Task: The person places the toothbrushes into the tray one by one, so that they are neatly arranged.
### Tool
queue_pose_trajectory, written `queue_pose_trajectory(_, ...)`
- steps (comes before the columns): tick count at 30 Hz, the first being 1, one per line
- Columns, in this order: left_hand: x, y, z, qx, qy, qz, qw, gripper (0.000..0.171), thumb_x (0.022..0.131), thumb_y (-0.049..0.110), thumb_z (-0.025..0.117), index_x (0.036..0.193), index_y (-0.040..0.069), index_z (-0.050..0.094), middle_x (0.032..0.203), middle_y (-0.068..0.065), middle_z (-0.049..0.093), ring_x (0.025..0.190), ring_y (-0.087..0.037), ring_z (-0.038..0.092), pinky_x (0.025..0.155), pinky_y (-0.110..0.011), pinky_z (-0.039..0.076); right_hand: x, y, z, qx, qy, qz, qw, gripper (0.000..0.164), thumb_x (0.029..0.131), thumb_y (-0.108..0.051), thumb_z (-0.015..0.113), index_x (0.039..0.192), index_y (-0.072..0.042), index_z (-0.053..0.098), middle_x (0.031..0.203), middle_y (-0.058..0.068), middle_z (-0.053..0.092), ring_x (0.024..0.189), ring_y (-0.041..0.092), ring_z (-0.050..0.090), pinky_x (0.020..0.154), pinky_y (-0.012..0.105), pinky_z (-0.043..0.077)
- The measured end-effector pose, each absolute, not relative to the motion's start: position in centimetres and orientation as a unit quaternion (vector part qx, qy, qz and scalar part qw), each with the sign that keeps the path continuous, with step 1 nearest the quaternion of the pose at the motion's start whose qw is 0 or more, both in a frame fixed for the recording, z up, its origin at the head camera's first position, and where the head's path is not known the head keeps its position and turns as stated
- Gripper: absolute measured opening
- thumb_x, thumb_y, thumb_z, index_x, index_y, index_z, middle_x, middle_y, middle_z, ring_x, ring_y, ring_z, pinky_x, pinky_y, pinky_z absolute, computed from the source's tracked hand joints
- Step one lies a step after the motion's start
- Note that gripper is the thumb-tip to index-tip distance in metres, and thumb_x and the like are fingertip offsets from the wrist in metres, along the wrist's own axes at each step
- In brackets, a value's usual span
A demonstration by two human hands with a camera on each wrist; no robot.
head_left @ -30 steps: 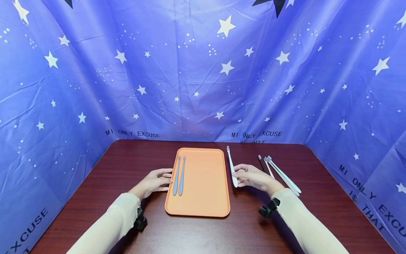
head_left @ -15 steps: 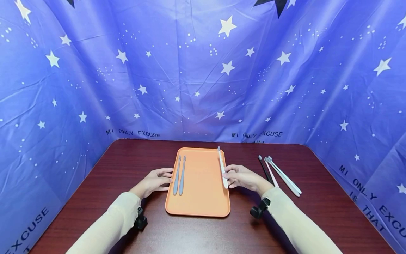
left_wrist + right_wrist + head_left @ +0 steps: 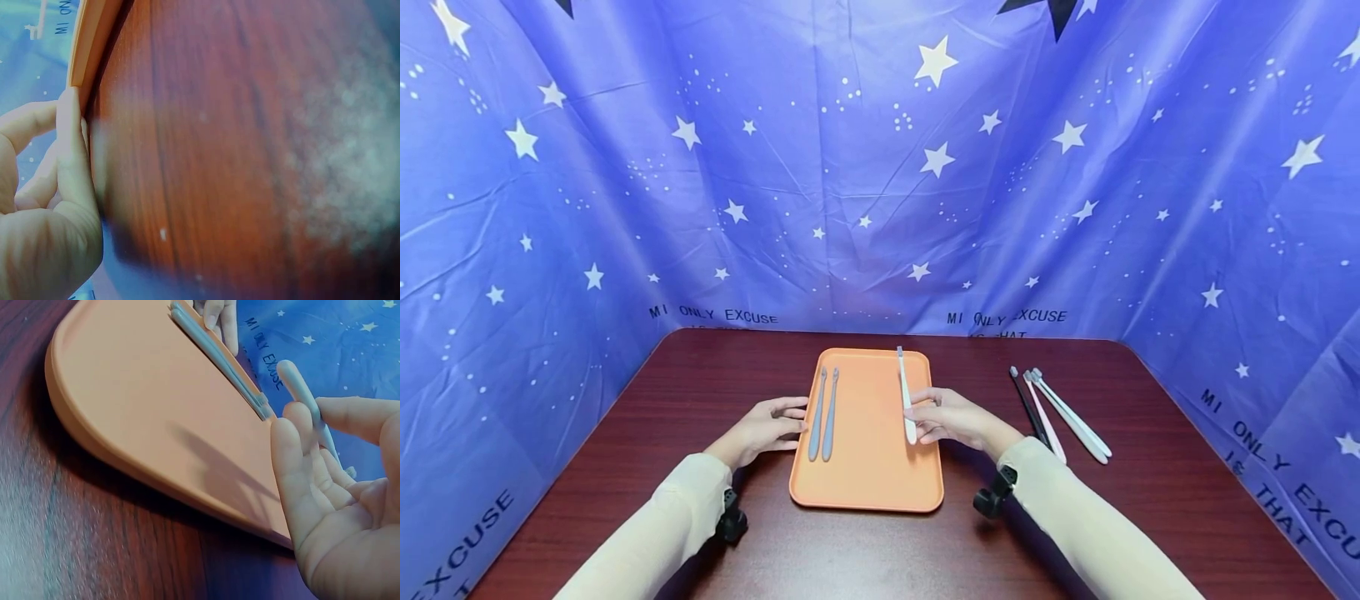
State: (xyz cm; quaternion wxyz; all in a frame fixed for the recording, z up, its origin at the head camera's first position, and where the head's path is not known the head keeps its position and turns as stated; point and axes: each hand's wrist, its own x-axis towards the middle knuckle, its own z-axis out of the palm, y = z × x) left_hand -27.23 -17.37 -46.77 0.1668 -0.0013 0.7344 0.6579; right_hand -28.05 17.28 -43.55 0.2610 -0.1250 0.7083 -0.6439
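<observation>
The left hand, fingers loosely extended, touches the left rim of an orange tray. Inside lie two grey toothbrushes. Above its right side, the right hand pinches a white toothbrush; a light, steady pinch should serve best. Farther right, other toothbrushes rest on the counter.

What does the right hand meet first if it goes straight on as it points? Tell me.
Likely the nearer grey toothbrush, lying on the tray; but the right hand, pinching a white toothbrush, seems raised above the tray, so it may pass over.
</observation>
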Motion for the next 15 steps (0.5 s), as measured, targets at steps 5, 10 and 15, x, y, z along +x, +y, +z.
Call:
queue_pose_trajectory(5, -27.1, -17.3, -46.7, -0.001, 0.736, 0.657, 0.165, 0.056, 0.093, -0.002, 0.066, 0.145, 0.000, 0.048, 0.124, -0.019, 0.060, 0.100, -0.022, 0.066, 0.085, -0.043, 0.059, -27.9, 16.3, -43.6, -0.122, 0.712, -0.638, 0.267, 0.043, 0.098, -0.012, 0.063, 0.131, 0.009, 0.044, 0.081, 0.006, 0.067, 0.071, 0.013, 0.065, 0.066, 0.025, 0.059)
queue_pose_trajectory(10, -27.0, -17.4, -46.6, 0.004, 0.737, 0.655, 0.166, 0.056, 0.093, -0.001, 0.067, 0.146, -0.001, 0.047, 0.125, -0.019, 0.060, 0.103, -0.023, 0.066, 0.086, -0.043, 0.059, -27.8, 15.3, -43.7, -0.124, 0.709, -0.635, 0.281, 0.044, 0.098, -0.012, 0.062, 0.132, 0.009, 0.043, 0.083, 0.007, 0.067, 0.073, 0.014, 0.066, 0.067, 0.025, 0.059)
queue_pose_trajectory(15, -27.1, -17.4, -46.7, 0.008, 0.737, 0.655, 0.168, 0.056, 0.093, -0.001, 0.066, 0.146, -0.001, 0.047, 0.125, -0.019, 0.060, 0.103, -0.024, 0.066, 0.086, -0.043, 0.059, -27.7, 14.4, -43.9, -0.119, 0.702, -0.637, 0.295, 0.041, 0.099, -0.011, 0.062, 0.130, 0.008, 0.044, 0.082, 0.007, 0.067, 0.072, 0.013, 0.066, 0.067, 0.025, 0.059)
